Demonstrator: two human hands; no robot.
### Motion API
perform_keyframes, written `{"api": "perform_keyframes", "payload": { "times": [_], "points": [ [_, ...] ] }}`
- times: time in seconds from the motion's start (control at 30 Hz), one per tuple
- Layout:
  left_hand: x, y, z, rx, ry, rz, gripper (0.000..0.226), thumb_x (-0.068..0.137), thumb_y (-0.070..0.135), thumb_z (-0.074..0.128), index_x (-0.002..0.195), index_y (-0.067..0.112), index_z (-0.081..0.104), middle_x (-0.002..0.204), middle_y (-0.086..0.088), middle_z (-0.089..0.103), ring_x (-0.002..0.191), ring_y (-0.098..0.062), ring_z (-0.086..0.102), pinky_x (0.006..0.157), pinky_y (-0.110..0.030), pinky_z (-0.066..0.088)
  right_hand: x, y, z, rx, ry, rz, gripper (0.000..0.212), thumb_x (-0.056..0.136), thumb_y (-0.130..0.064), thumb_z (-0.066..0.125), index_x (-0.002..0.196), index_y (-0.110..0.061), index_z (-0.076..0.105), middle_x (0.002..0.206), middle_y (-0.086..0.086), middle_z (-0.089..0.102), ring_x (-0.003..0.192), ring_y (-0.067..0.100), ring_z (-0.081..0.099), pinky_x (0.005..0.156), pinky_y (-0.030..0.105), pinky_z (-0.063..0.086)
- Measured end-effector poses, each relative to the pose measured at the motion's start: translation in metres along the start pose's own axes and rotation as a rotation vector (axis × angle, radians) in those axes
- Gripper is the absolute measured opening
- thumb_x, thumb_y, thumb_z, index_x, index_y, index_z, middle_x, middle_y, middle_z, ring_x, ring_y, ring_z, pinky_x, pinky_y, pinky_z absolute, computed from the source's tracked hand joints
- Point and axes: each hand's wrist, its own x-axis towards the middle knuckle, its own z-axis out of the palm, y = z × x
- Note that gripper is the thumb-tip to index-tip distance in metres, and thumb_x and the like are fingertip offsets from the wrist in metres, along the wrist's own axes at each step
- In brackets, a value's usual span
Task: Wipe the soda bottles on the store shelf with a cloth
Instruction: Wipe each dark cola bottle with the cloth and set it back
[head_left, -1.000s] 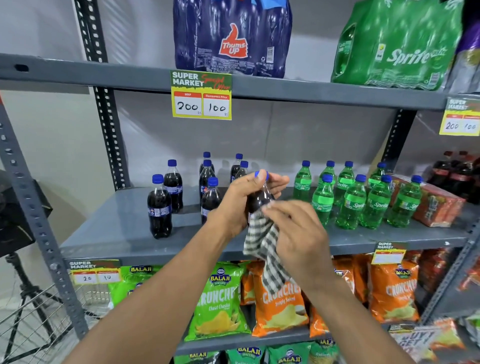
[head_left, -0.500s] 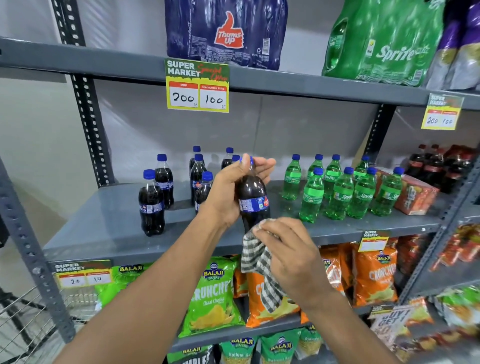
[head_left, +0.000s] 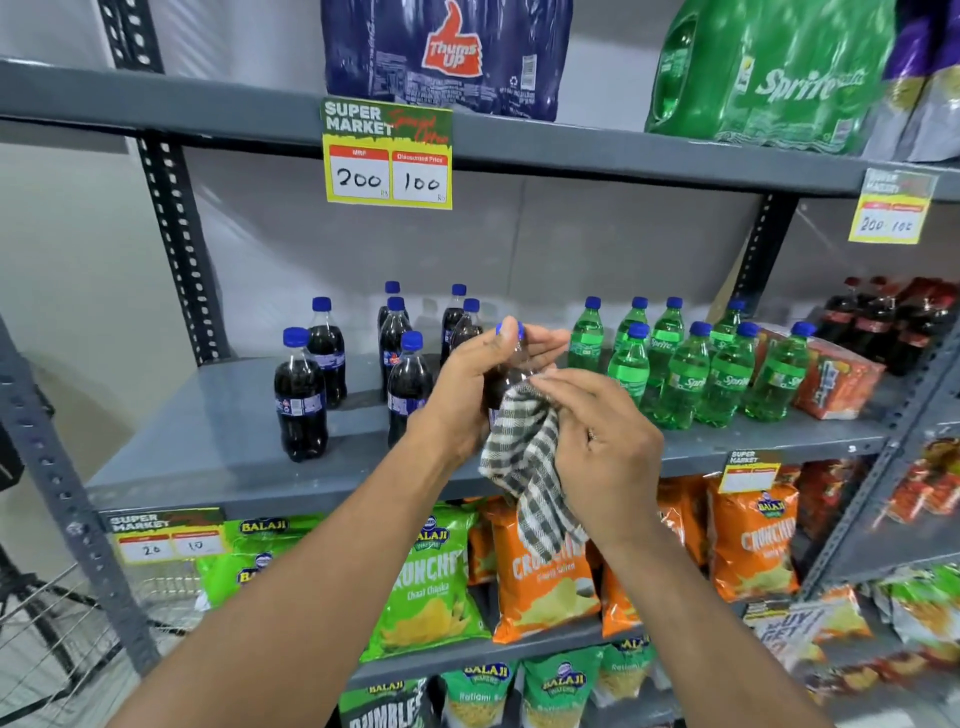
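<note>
A: Quick pass. Where's my left hand (head_left: 470, 387)?

B: Raised in front of the middle shelf (head_left: 218, 441), forearm coming up from bottom left. It's wrapped round the neck and shoulder of a dark cola bottle (head_left: 506, 371), thumb side toward the camera, fingertips sticking out on the far side below the blue cap (head_left: 510, 328). Clenched on the bottle, which is off the shelf and upright.

A: And my right hand (head_left: 605, 441)?

B: Forearm enters from bottom right, wrist bent in toward the bottle. Fingers are stretched leftward and pressing a black-and-white checked cloth (head_left: 522, 457) against the bottle's body. The cloth is bunched under the palm and its tail hangs down past the shelf edge, in front of an orange chip bag (head_left: 545, 587). So that hand is grasping the cloth; the lower half of the bottle is hidden behind it.

A: Other bottles?

B: Standing on the same shelf. A cluster of dark cola bottles (head_left: 301, 395) to the left of my hands, a group of green Sprite bottles (head_left: 685, 379) to the right, none touched. A yellow price tag (head_left: 387, 156) hangs from the shelf above. Right-edge items are blurred, skipping those.
</note>
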Motion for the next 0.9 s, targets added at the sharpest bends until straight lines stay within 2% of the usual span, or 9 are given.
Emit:
{"api": "perform_keyframes", "payload": {
  "times": [0.13,0.27,0.4,0.53,0.63,0.73,0.83,0.9],
  "points": [
    [0.01,0.0,0.0,-0.066,0.034,0.029,0.038,0.093,0.037,0.061,0.101,0.002,0.072,0.123,-0.024,0.07,0.126,-0.037,0.061,0.109,-0.046,0.046,-0.008,0.016,-0.002,0.178,-0.041,0.118,0.04,0.083,0.021,0.061,0.107,-0.007,0.077,0.108,0.002,0.072,0.106,0.003,0.065,0.097,0.015,0.048],
    [0.023,-0.003,-0.003,-0.091,0.044,0.063,0.039,0.1,0.033,0.05,0.099,0.002,0.074,0.122,-0.023,0.071,0.125,-0.036,0.061,0.106,-0.045,0.049,-0.04,0.044,-0.007,0.293,-0.141,0.172,0.044,0.081,0.025,0.06,0.103,-0.009,0.078,0.106,-0.004,0.072,0.105,0.002,0.066,0.094,0.016,0.05],
    [0.032,-0.012,-0.006,0.064,0.018,0.05,0.033,0.1,0.03,0.051,0.102,0.002,0.067,0.121,-0.022,0.072,0.123,-0.038,0.063,0.101,-0.045,0.051,-0.055,0.071,-0.011,0.352,-0.245,0.195,0.043,0.081,0.024,0.062,0.101,-0.01,0.079,0.106,-0.005,0.072,0.104,0.005,0.067,0.093,0.022,0.053],
    [0.044,-0.021,-0.014,0.332,0.097,0.058,0.027,0.1,0.024,0.047,0.101,0.007,0.067,0.119,-0.013,0.075,0.12,-0.031,0.066,0.102,-0.043,0.051,-0.06,0.096,-0.021,0.388,-0.254,0.197,0.045,0.08,0.024,0.063,0.103,-0.012,0.079,0.107,-0.006,0.072,0.105,0.004,0.067,0.094,0.017,0.051],
    [0.05,-0.027,-0.021,0.573,0.231,0.087,0.026,0.1,0.03,0.049,0.1,0.017,0.071,0.122,-0.001,0.075,0.123,-0.021,0.064,0.109,-0.041,0.043,-0.063,0.112,-0.032,0.411,-0.257,0.213,0.046,0.082,0.022,0.062,0.104,-0.015,0.079,0.108,-0.006,0.073,0.105,0.005,0.067,0.093,0.02,0.053],
    [0.055,-0.035,-0.026,0.74,0.345,0.085,0.025,0.103,0.035,0.049,0.101,0.032,0.074,0.123,0.01,0.073,0.122,-0.005,0.062,0.109,-0.034,0.041,-0.066,0.127,-0.042,0.42,-0.266,0.24,0.047,0.083,0.021,0.063,0.104,-0.018,0.079,0.109,-0.008,0.073,0.106,0.007,0.068,0.092,0.02,0.053],
    [0.058,-0.044,-0.03,0.876,0.391,0.06,0.023,0.106,0.035,0.046,0.11,0.037,0.069,0.127,0.016,0.067,0.113,0.017,0.056,0.1,-0.02,0.04,-0.068,0.141,-0.049,0.406,-0.28,0.273,0.048,0.083,0.019,0.063,0.104,-0.021,0.079,0.11,-0.012,0.072,0.106,0.005,0.067,0.092,0.017,0.052],
    [0.058,-0.05,-0.033,0.919,0.421,0.032,0.023,0.107,0.036,0.045,0.113,0.04,0.066,0.13,0.015,0.063,0.108,0.025,0.052,0.093,-0.014,0.036,-0.07,0.148,-0.052,0.399,-0.277,0.292,0.048,0.083,0.019,0.064,0.105,-0.022,0.079,0.11,-0.014,0.072,0.106,0.004,0.067,0.091,0.013,0.05]
  ]
}}
